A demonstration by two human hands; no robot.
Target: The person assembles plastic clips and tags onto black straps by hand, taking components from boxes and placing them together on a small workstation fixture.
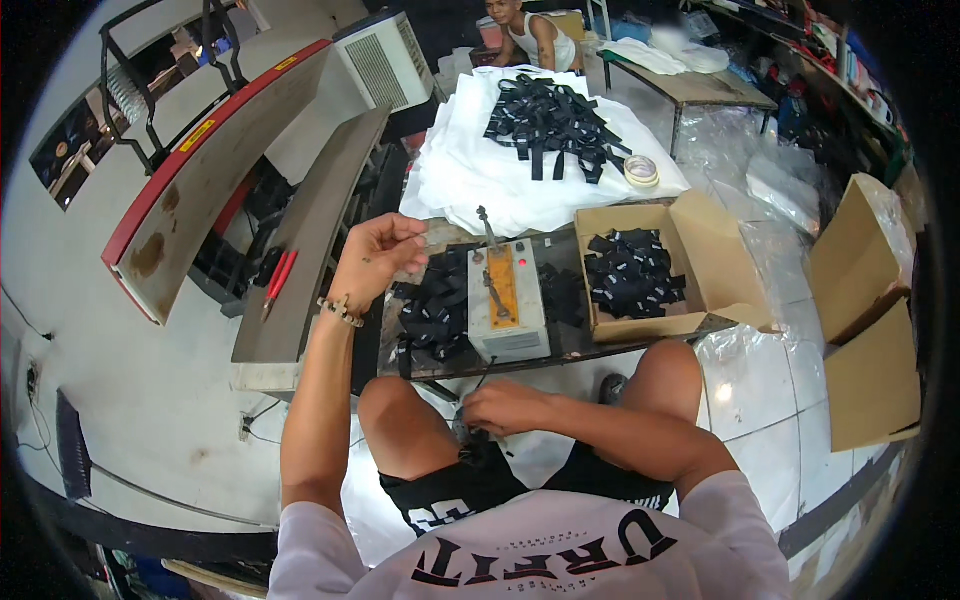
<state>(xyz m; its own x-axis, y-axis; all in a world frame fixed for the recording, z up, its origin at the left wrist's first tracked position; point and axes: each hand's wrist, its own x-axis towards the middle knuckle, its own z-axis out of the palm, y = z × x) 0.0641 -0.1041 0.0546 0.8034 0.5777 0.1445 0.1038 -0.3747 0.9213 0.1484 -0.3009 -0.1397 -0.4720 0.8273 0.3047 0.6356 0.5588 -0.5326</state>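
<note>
My left hand (384,254) is raised over the left part of the low table, its fingers loosely curled and thumb apart, with nothing visible in them. Under it lies a heap of black fabric strips (437,310). A grey box-shaped device (518,335) with an orange top plate, a lever arm and a lit red light stands to the right of this heap. Down at my lap, my right hand (505,406) is closed, its fingertips pressed together. A dark bunch of fabric (484,450) lies just below it; what the fingers hold is hidden.
An open cardboard box (590,218) holds small folded black pieces (635,272). Behind, white fabric (450,140) carries a pile of black straps (550,115) and a tape roll (641,171). Red-handled scissors (279,278) lie on the left bench (320,220). Another person (545,42) is at the back.
</note>
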